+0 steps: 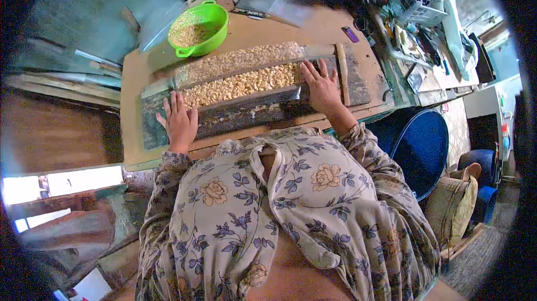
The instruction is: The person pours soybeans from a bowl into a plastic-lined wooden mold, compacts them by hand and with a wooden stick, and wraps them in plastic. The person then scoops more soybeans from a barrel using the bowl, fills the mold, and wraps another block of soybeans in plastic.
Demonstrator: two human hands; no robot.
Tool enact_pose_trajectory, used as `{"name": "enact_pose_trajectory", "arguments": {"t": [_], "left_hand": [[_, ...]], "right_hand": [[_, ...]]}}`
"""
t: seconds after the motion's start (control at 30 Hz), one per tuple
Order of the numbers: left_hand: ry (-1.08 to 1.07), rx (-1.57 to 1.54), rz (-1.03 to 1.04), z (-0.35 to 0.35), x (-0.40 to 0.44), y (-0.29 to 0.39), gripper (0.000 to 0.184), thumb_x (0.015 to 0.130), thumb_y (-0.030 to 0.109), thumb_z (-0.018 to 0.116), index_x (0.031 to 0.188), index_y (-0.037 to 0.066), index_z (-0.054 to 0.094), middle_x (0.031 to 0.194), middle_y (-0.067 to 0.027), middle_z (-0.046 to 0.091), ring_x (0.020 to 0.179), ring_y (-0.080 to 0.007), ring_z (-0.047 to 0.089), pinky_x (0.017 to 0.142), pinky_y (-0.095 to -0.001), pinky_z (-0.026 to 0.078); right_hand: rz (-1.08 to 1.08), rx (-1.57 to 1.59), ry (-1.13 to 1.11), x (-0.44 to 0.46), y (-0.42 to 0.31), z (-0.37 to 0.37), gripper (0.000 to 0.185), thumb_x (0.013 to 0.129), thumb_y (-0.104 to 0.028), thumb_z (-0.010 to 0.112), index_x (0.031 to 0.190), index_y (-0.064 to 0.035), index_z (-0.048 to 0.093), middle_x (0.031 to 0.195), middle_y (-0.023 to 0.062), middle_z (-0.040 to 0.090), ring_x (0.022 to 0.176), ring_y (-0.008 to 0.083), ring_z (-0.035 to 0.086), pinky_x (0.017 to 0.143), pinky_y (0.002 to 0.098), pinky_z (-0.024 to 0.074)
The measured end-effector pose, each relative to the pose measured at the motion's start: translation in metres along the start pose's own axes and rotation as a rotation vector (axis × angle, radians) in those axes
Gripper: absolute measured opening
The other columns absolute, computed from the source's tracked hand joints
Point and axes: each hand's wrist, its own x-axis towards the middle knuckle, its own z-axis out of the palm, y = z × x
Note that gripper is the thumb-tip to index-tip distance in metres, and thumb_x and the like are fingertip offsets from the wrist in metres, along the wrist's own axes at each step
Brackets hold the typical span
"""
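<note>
A long strip of pale nut pieces fills a dark wooden mould on the table. Behind it lies a second strip, under what looks like clear plastic film. My left hand rests flat at the left end of the near strip, fingers spread. At the right end, my right hand lies with its fingers apart, a ring on one of them. Neither hand grips anything. Just right of my right hand, a thin wooden stick lies across the board.
A green colander with pale pieces inside stands at the back left of the table. A purple lighter lies at the back right. Cluttered baskets are beyond it. A blue barrel stands at the right.
</note>
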Motion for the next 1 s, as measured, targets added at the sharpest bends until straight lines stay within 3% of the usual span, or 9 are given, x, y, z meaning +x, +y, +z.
{"name": "enact_pose_trajectory", "arguments": {"t": [0.17,0.47,0.73,0.8,0.9,0.93,1.0], "left_hand": [[-0.002,0.015,0.052,-0.007,0.002,0.013,0.058,0.082,0.038,0.042,0.127,0.004,0.03,0.134,-0.0136,0.026,0.124,-0.0327,0.02,0.093,-0.0617,0.009],[0.049,-0.032,0.117,0.001,0.005,0.023,0.061,0.079,0.039,0.046,0.124,0.0,0.032,0.131,-0.0174,0.029,0.123,-0.0337,0.022,0.099,-0.0499,0.012],[-0.01,-0.329,0.318,-0.013,0.006,0.032,0.061,0.077,0.03,0.049,0.125,-0.002,0.029,0.131,-0.0207,0.027,0.121,-0.0365,0.024,0.1,-0.0463,0.015],[-0.027,-0.401,0.329,-0.032,0.005,0.027,0.061,0.076,0.028,0.049,0.125,-0.002,0.028,0.131,-0.0209,0.027,0.122,-0.0361,0.023,0.1,-0.0452,0.015],[-0.01,-0.514,0.339,-0.032,0.005,0.001,0.066,0.072,0.026,0.052,0.127,-0.001,0.028,0.131,-0.0202,0.028,0.122,-0.0345,0.026,0.101,-0.04,0.019],[-0.009,-0.532,0.349,-0.03,0.005,-0.008,0.067,0.071,0.027,0.053,0.127,-0.001,0.028,0.131,-0.0202,0.028,0.121,-0.0345,0.027,0.101,-0.0386,0.02],[-0.011,-0.548,0.368,-0.03,0.004,-0.013,0.069,0.07,0.027,0.054,0.127,-0.001,0.028,0.131,-0.0201,0.029,0.121,-0.0346,0.029,0.1,-0.0372,0.022]], "right_hand": [[-0.056,-0.039,-0.043,0.001,-0.006,-0.006,0.06,0.073,-0.005,0.041,0.13,-0.0144,0.026,0.137,0.0002,0.022,0.127,0.0313,0.014,0.096,0.0603,0.0127],[-0.091,-0.03,-0.007,0.005,-0.01,0.005,0.054,0.074,-0.007,0.04,0.127,-0.0124,0.032,0.137,0.0033,0.021,0.127,0.0311,0.014,0.096,0.0598,0.0137],[-0.14,-0.02,-0.092,0.004,-0.023,-0.024,0.055,0.072,-0.007,0.042,0.126,-0.01,0.032,0.137,0.0071,0.02,0.126,0.0335,0.017,0.094,0.0608,0.0169],[-0.067,0.155,0.003,0.0,-0.013,-0.037,0.059,0.067,-0.005,0.047,0.125,-0.0102,0.034,0.136,0.0106,0.022,0.124,0.0363,0.019,0.092,0.0605,0.0202],[0.078,0.448,0.169,-0.014,0.032,-0.036,0.052,0.065,-0.006,0.052,0.116,-0.009,0.044,0.124,0.0136,0.039,0.11,0.0328,0.04,0.089,0.0379,0.038],[0.095,0.446,0.166,-0.02,0.038,-0.037,0.052,0.065,-0.006,0.052,0.116,-0.009,0.044,0.124,0.0136,0.039,0.11,0.0328,0.04,0.089,0.0379,0.038],[0.317,0.393,-0.115,-0.029,0.043,-0.041,0.044,0.063,-0.008,0.059,0.106,-0.0043,0.052,0.107,0.0127,0.051,0.092,0.0285,0.052,0.077,0.0348,0.044]]}}
